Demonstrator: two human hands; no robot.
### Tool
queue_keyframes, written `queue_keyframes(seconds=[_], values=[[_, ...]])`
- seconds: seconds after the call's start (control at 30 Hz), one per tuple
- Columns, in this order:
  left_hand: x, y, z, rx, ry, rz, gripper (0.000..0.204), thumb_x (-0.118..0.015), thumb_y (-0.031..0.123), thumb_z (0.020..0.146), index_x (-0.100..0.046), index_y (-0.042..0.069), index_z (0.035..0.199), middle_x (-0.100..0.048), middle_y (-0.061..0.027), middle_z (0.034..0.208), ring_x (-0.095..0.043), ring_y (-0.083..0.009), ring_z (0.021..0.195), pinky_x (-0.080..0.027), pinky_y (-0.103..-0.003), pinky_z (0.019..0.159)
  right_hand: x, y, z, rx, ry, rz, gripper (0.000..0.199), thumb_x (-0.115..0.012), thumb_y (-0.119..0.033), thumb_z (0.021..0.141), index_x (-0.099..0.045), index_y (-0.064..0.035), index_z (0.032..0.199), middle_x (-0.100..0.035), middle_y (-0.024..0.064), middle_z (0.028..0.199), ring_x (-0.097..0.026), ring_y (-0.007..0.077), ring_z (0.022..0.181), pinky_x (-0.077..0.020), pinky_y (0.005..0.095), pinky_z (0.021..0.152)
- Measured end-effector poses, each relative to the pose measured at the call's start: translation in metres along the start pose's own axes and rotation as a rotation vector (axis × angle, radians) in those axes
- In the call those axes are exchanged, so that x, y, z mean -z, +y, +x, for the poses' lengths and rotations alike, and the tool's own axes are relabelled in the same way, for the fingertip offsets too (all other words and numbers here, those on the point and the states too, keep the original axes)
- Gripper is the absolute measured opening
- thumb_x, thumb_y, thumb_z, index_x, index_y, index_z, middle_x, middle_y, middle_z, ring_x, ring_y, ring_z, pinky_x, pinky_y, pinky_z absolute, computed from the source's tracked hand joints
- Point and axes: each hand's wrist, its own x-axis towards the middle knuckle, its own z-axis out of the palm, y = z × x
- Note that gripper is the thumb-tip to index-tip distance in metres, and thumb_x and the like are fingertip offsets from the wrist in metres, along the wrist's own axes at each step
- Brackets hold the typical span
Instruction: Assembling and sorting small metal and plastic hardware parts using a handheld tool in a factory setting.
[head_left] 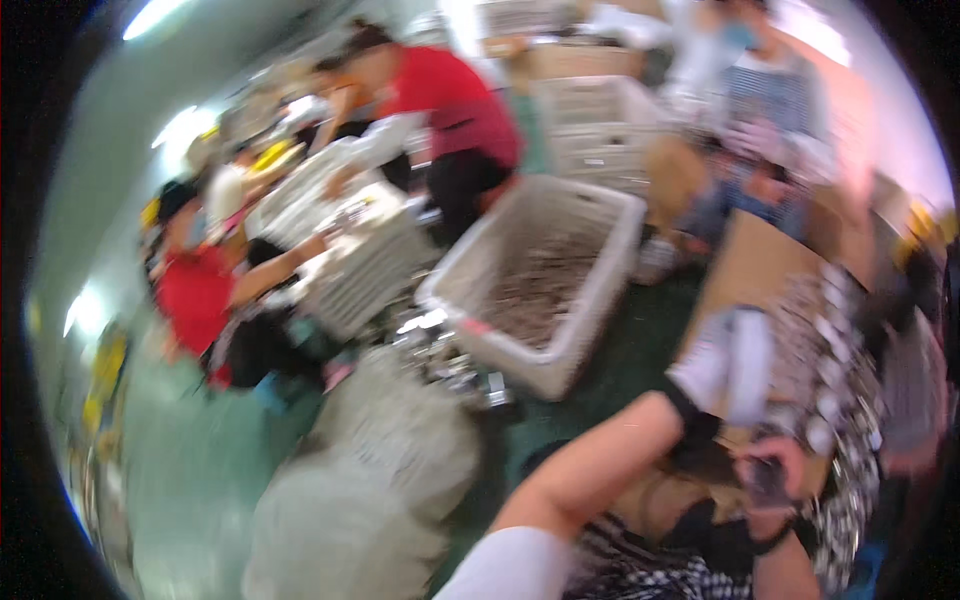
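Head view: a crowded workroom seen from above, heavily blurred by motion.
Left hand: the left hand [722, 365], in a white glove, rests on a brown cardboard sheet [755, 265] at the right of the frame; the blur hides whether its fingers are spread or curled, so its grip cannot be told.
Right hand: the right hand [772, 478], bare, is curled around a small dark object [765, 480], too blurred to identify, held just above the person's lap.
White bin: a large white plastic bin [590, 285] sits on the green floor [620, 375] at centre; a layer of small brownish pieces [535, 290] covers its bottom.
Shiny parts: a heap of small silver-grey pieces [830, 370] lies along the right edge of the cardboard sheet, just beside the gloved hand.
Sacks: two bulging pale sacks [385, 470] stand on the floor at lower centre, between the wearer and the workers on the left.
Crates: white slatted crates [600, 125] are stacked behind the bin.
Co-workers: a person in a red top [450, 100] bends over a tray at upper centre; another in red [195, 290] sits at left; a person in a striped apron [770, 110] stands at upper right.
In the way: the wearer's raised left forearm [600, 455] crosses the lower frame and covers part of the lap.
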Motion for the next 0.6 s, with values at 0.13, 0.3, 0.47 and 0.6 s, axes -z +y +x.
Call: queue_keyframes(seconds=[0.13,0.3,0.47,0.6], values=[[0.001,0.026,-0.017,0.024,0.06,0.064,0.023,-0.055,0.029,0.086,-0.058,0.008,0.095,-0.058,-0.0061,0.085,-0.056,-0.0229,0.075,-0.048,-0.035,0.071,-0.016,-0.038,0.031,0.209,-0.158,-0.025,0.023,-0.069,-0.012,0.077,-0.06,-0.0063,0.098,-0.065,0.0097,0.093,-0.056,0.0228,0.093,-0.044,0.0351,0.081],[-0.013,0.017,0.005,-0.049,0.223,0.316,0.026,-0.056,0.023,0.088,-0.06,0.004,0.105,-0.065,-0.0079,0.087,-0.062,-0.0189,0.071,-0.052,-0.03,0.061,-0.015,-0.059,0.046,0.36,-0.181,-0.096,0.027,-0.073,-0.007,0.073,-0.066,-0.009,0.099,-0.069,0.0063,0.102,-0.053,0.0269,0.113,-0.0382,0.0395,0.098],[0.022,0.005,0.023,-0.065,0.174,0.202,0.016,-0.053,0.005,0.085,-0.057,-0.002,0.099,-0.062,-0.0159,0.09,-0.061,-0.0259,0.076,-0.054,-0.035,0.065,-0.034,-0.044,0.046,0.267,-0.123,-0.018,0.042,-0.075,-0.009,0.064,-0.065,-0.0149,0.104,-0.062,0.0099,0.115,-0.038,0.0376,0.128,-0.0324,0.0452,0.102],[0.03,0.01,0.025,-0.097,0.066,0.191,0.017,-0.051,-0.001,0.083,-0.055,-0.005,0.099,-0.06,-0.0202,0.092,-0.058,-0.0284,0.075,-0.053,-0.037,0.062,-0.042,-0.042,0.05,0.286,-0.134,-0.125,0.043,-0.075,-0.009,0.063,-0.065,-0.0186,0.104,-0.063,0.01,0.111,-0.039,0.0385,0.125,-0.0336,0.0459,0.1]])
